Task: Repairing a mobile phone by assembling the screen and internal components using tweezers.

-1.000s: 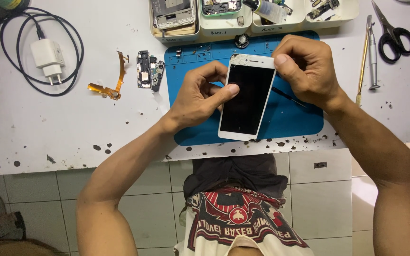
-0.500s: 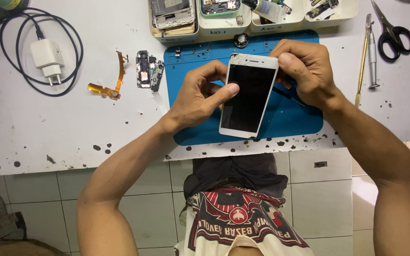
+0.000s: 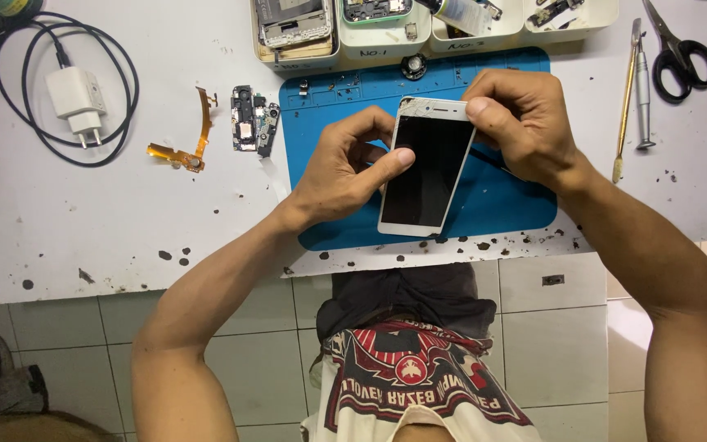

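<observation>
A white smartphone point(image 3: 427, 176) with a dark screen is held above the blue work mat point(image 3: 501, 205) on the white table. My left hand point(image 3: 341, 168) grips its left edge, thumb lying on the glass. My right hand point(image 3: 521, 123) pinches the phone's top right corner with thumb and fingers. The phone is tilted, its top toward the far side of the table.
White trays point(image 3: 378, 37) with phone parts line the far edge. A flex cable point(image 3: 186, 147) and small boards point(image 3: 251, 123) lie left of the mat. A white charger with black cable point(image 3: 75, 102) is far left. Scissors point(image 3: 681, 57) and thin tools point(image 3: 640, 90) lie right.
The phone has barely shifted between my hands. My right thumb has settled onto the top right corner. Both arms stay in place.
</observation>
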